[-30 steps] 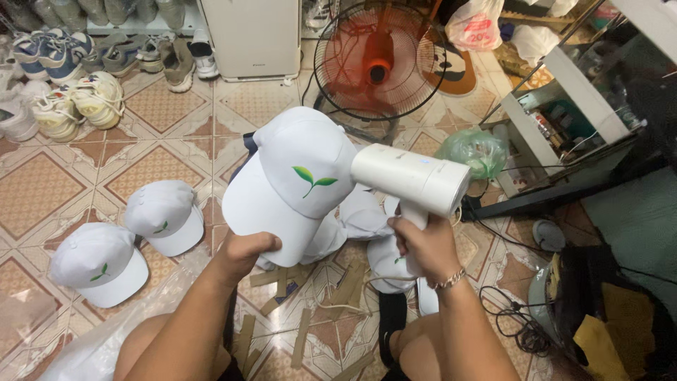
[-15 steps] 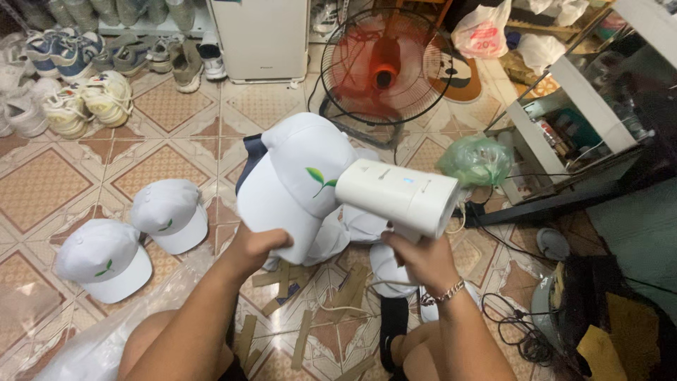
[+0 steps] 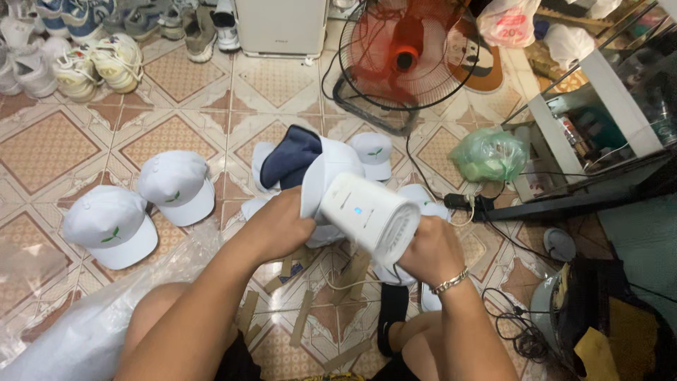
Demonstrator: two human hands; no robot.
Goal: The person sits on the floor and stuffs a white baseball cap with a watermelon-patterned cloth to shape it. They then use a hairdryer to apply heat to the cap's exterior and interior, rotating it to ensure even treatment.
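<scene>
My left hand [image 3: 282,226] is clenched on a white cap [image 3: 321,176], holding it above the tiled floor [image 3: 176,134] with its dark lining [image 3: 290,156] turned up toward me. My right hand [image 3: 430,250] is wrapped around the grip of a white dryer [image 3: 367,215], whose barrel lies across the cap, touching it, with the wide end [image 3: 398,236] just beside my right knuckles. A bracelet [image 3: 449,281] sits on that wrist. Under my hands more caps lie on the floor, 1 [image 3: 374,155] beyond the held cap. Well to the left, 2 caps [image 3: 176,187] [image 3: 113,226] lie side by side. A red fan [image 3: 405,53] stands toward the far edge of the floor, and shoes [image 3: 106,60] crowd the far left corner.
</scene>
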